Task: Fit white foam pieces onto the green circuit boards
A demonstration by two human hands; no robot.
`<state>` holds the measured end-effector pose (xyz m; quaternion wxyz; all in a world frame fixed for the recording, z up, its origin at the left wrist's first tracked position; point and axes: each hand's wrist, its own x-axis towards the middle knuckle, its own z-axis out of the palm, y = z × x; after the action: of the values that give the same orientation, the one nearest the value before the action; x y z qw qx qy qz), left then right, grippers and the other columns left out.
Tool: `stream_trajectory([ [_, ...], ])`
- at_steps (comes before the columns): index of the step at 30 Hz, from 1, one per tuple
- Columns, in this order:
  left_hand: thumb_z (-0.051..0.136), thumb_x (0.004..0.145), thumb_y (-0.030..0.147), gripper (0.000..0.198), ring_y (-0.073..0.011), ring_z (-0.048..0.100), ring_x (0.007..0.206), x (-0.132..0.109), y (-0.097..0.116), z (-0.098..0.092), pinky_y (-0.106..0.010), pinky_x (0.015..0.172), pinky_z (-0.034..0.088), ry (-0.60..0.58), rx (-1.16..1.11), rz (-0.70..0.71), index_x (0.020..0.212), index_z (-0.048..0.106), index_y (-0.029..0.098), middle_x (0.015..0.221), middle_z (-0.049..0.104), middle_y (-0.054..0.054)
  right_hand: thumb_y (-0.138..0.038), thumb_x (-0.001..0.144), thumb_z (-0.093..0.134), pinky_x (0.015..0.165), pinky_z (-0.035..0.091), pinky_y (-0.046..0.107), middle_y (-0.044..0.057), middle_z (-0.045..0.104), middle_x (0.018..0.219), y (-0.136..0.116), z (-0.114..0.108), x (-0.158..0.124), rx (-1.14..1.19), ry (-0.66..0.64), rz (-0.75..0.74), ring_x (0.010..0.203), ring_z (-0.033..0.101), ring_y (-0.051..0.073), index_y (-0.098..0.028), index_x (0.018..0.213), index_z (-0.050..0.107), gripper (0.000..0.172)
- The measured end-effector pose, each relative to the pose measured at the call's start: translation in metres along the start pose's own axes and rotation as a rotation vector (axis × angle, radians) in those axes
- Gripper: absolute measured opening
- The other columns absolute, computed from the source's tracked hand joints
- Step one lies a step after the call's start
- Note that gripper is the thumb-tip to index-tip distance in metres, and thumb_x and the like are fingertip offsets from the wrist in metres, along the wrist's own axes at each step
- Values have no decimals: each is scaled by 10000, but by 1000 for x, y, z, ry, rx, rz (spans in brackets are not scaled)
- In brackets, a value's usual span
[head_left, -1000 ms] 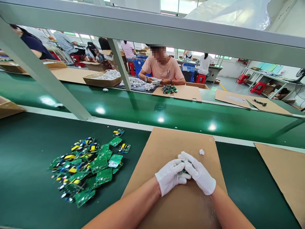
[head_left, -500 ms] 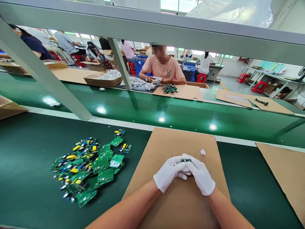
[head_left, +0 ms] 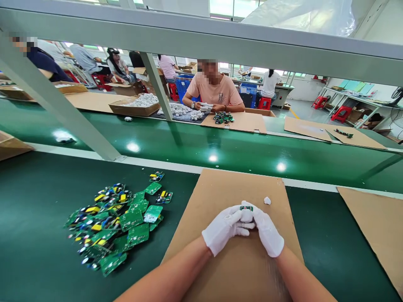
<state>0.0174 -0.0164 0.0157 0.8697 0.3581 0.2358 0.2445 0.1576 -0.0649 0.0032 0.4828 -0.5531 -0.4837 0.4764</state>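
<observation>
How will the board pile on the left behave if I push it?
The pile will probably slide apart, since its boards overlap loosely. Each board looks stiff, being flat and unbent. The yellow parts stick up, so they may snag.

And here the gloved left hand [head_left: 224, 226] and right hand [head_left: 267, 233] grip a small green board [head_left: 246, 208] over cardboard [head_left: 233, 268], a heap of circuit boards [head_left: 135, 233] sprawling on the counter [head_left: 31, 218]!
</observation>
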Motion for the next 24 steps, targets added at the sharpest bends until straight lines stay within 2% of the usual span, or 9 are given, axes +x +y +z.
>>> stream_trajectory([
  [4,650,725,414,328,-130,560,696,0,1,2,-277,670,491,-20,-23,22,874,615,124,791,577,-64,-427,787,581,932,447,386,66,634,1153,3,3,-2,-178,25,1,1056,575,239,-212,1215,532,481],
  [7,677,705,385,306,-132,556,708,0,0,1,-294,687,493,15,7,28,858,615,127,789,575,-52,-371,788,584,912,458,367,65,645,1127,3,3,-3,-252,24,-34,1018,592,227,-207,1191,545,437],
  [12,678,699,404,326,-111,558,626,1,-4,-2,-258,622,478,93,6,-8,845,618,119,750,589,-51,-447,814,532,924,448,360,62,622,1170,-6,-3,-1,-166,-120,-80,1058,571,229,-202,1184,549,445],
  [17,661,723,401,333,-138,600,717,0,-4,2,-239,636,470,65,77,14,900,595,127,830,624,-82,-481,850,470,890,464,365,55,693,999,-10,-4,0,-187,-37,-41,973,612,229,-199,1122,609,416],
  [21,681,700,406,339,-136,589,686,1,-2,4,-233,611,464,81,144,22,864,586,126,751,603,-57,-510,877,393,974,406,377,51,646,1130,-7,-5,1,-7,-121,-28,1105,545,222,-207,1170,584,463],
  [24,640,738,421,343,-145,593,748,0,0,6,-237,651,463,30,117,12,918,584,135,815,611,-74,-528,849,440,978,398,409,70,652,1118,-6,-4,2,-77,-25,-28,1080,560,237,-201,1135,606,465],
])
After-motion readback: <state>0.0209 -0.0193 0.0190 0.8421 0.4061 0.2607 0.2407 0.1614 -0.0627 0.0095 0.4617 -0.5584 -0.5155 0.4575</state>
